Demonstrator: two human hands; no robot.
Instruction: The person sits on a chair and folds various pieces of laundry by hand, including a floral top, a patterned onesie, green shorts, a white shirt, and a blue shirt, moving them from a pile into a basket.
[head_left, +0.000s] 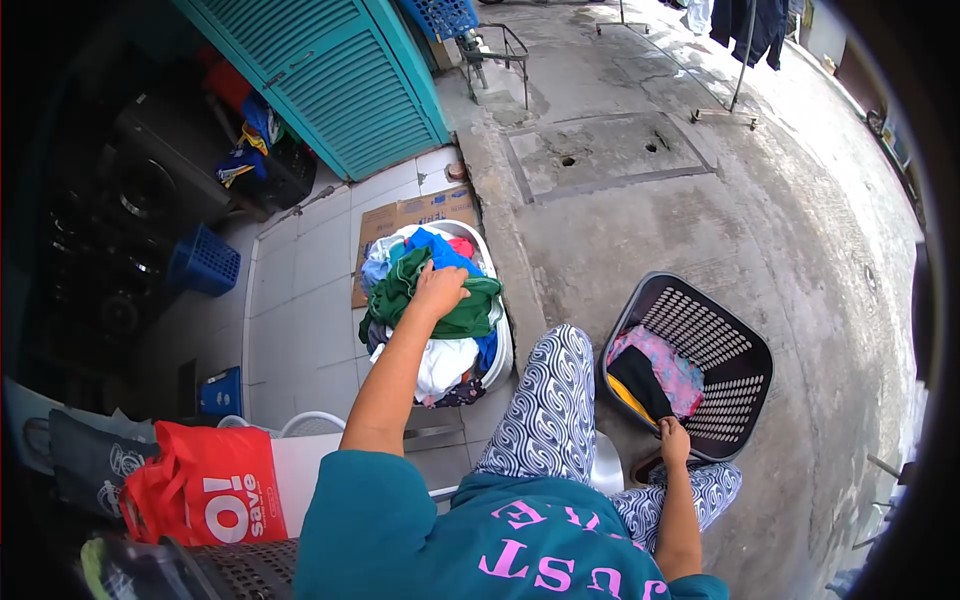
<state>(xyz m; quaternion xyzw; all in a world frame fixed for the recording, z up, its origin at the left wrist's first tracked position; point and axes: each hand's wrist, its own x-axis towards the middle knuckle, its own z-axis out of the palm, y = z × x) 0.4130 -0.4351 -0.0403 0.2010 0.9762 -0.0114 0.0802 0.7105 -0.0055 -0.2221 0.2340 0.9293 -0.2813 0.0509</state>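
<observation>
My left hand (440, 290) is on a dark green garment (470, 312), on top of a heap of clothes in a white tub (503, 345). Its fingers are partly bent over the cloth. Blue, white and red pieces lie around the green one. At the near rim of a dark perforated basket (735, 365), my right hand (674, 438) has its fingers closed on a black and yellow garment (635, 378). That garment hangs down inside the basket, beside a pink and blue patterned cloth (672, 372).
Flattened cardboard (425, 208) lies under the tub. Left are a blue basket (205, 260), washing machines (145, 188) and a red bag (205, 485). A teal louvred door (335, 90) stands behind. A wheeled clothes rack (725, 117) is at the upper right.
</observation>
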